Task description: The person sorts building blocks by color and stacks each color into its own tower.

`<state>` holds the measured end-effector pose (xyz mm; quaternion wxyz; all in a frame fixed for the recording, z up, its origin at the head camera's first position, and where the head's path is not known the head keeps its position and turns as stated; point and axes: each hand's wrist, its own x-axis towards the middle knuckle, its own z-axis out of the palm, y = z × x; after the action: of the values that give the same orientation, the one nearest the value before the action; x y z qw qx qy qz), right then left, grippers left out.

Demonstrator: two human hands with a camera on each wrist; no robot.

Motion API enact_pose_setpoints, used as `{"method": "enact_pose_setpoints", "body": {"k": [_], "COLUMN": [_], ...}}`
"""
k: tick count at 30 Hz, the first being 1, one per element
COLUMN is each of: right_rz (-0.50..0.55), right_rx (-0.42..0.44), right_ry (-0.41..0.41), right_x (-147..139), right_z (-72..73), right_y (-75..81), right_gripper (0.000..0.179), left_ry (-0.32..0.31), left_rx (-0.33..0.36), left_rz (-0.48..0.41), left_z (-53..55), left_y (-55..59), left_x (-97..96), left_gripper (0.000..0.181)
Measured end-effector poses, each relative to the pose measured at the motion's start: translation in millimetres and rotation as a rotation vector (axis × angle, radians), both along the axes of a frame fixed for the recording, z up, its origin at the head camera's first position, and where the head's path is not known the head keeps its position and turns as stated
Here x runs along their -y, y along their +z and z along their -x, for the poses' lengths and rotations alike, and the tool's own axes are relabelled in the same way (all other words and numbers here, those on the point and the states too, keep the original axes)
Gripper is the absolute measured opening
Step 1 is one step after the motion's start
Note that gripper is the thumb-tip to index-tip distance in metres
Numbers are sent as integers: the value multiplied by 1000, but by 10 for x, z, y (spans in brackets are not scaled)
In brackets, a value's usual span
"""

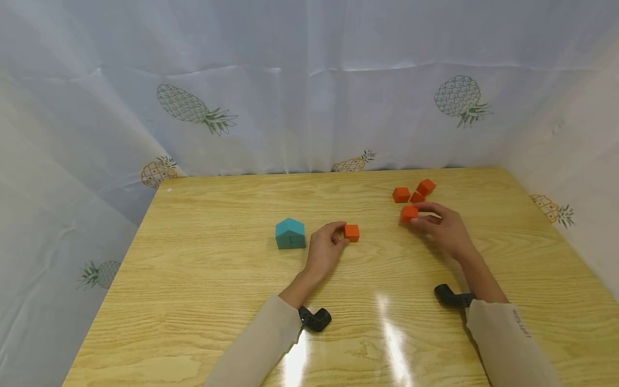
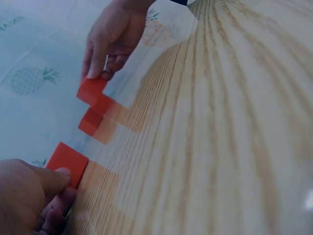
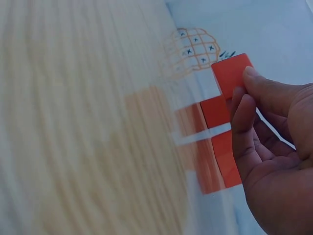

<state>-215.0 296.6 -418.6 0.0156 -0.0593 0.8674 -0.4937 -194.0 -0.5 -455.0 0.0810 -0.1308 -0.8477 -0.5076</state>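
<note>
My left hand point(image 1: 325, 250) pinches an orange-red block point(image 1: 351, 233) between thumb and fingers, low over the middle of the wooden table point(image 1: 217, 301). In the left wrist view the thumb lies on a face of this block point(image 2: 67, 161). Farther right, my right hand point(image 1: 444, 228) pinches a second orange-red block point(image 1: 409, 214). The right wrist view shows that block point(image 3: 234, 73) between thumb tip and fingers, raised above other red blocks point(image 3: 215, 111). Just beyond the right hand, in the head view, are three more red blocks, one of them at the left point(image 1: 401, 194).
Left of my left hand stands a teal house-shaped stack of blocks point(image 1: 290, 234). A pale curtain point(image 1: 300, 118) printed with pineapples hangs along the table's back edge and sides. Black wrist devices point(image 1: 316, 320) sit at both sleeves.
</note>
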Motion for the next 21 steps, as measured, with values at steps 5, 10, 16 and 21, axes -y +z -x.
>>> {"method": "enact_pose_setpoints", "body": {"k": [5, 10, 16, 21], "right_rz": [8, 9, 36, 50], "right_rx": [0, 0, 9, 17], "right_ry": [31, 48, 75, 98], "right_x": [89, 179, 291, 363], "right_z": [6, 11, 0, -6], "right_y": [-6, -10, -13, -29], "right_gripper": [49, 48, 45, 44], "left_ry": [2, 2, 3, 1], "left_rx": [0, 8, 6, 8], "left_rz": [-1, 1, -3, -3], "left_z": [-2, -3, 8, 10], "left_y": [7, 10, 2, 1], "left_x": [1, -1, -5, -6], "left_gripper": [37, 37, 38, 38]}}
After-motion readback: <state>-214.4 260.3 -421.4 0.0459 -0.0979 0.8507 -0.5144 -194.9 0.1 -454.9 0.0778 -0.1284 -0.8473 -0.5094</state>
